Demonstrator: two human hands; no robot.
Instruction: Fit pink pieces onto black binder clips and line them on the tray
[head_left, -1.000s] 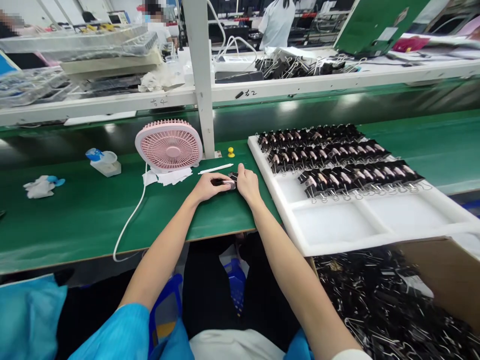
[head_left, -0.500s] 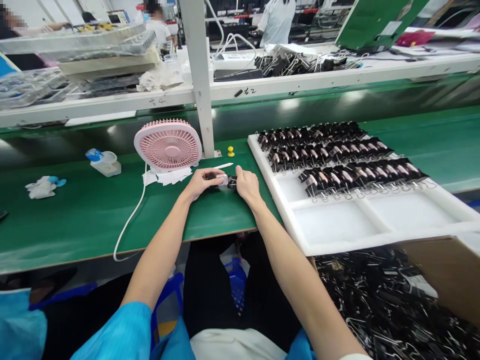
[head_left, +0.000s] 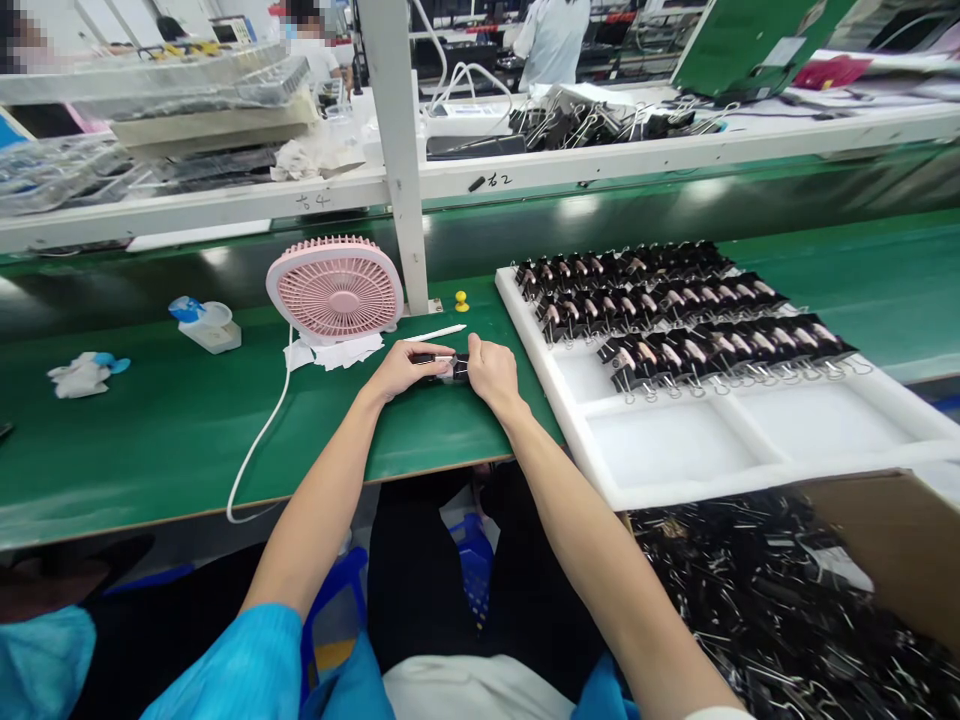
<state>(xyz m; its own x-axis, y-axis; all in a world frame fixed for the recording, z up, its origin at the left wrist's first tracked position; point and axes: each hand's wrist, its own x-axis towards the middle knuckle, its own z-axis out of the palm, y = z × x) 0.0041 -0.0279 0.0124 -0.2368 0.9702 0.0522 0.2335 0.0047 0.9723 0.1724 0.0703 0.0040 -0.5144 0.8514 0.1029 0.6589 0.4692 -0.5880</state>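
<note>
Over the green bench my left hand [head_left: 399,372] pinches a small black part with a pale pinkish face [head_left: 444,367]. My right hand [head_left: 492,370] is closed on a black binder clip [head_left: 460,368], whose jaws meet the right end of the part. Whether the clip grips the part cannot be made out. Just beyond the hands lies a white pen-like stick [head_left: 442,332]. On the right, a white foam tray [head_left: 559,400] carries rows of similar clipped parts [head_left: 697,355].
Behind my left hand stands a pink fan [head_left: 341,290], its white cable [head_left: 262,440] running over the bench edge. A yellow knob [head_left: 461,301] and a white bottle [head_left: 210,328] sit farther back. A cardboard box [head_left: 885,540] of loose binder clips is below the tray.
The binder clip in my right hand has moved slightly left, closer against the part. My left hand stays nearly where it was.
</note>
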